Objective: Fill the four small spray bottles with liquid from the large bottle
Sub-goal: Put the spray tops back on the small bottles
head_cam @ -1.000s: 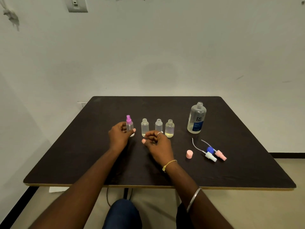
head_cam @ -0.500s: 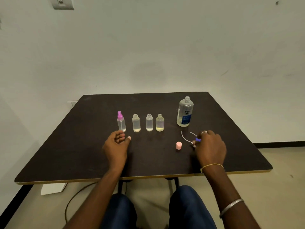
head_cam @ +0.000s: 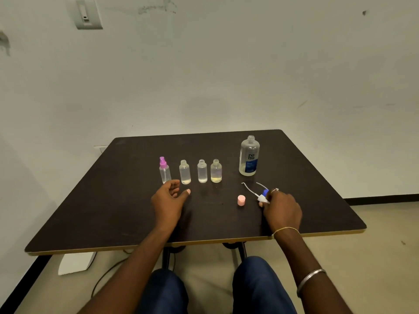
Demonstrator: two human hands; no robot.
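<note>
Several small clear spray bottles stand in a row on the dark table. The leftmost bottle carries a purple spray top; the second, third and fourth are uncapped with liquid inside. The large open bottle with a blue label stands to their right. My left hand rests loosely curled on the table below the capped bottle, holding nothing. My right hand lies over loose spray tops and pinches the white one; a blue top shows beside it.
A small pink cap stands on the table left of my right hand. The tops' thin white dip tubes stretch toward the large bottle. White wall lies behind the table; my knees are under its near edge.
My left hand let go of the purple-topped bottle and drew back. My right hand travelled from the table's middle to the loose spray tops on the right and settled on them.
</note>
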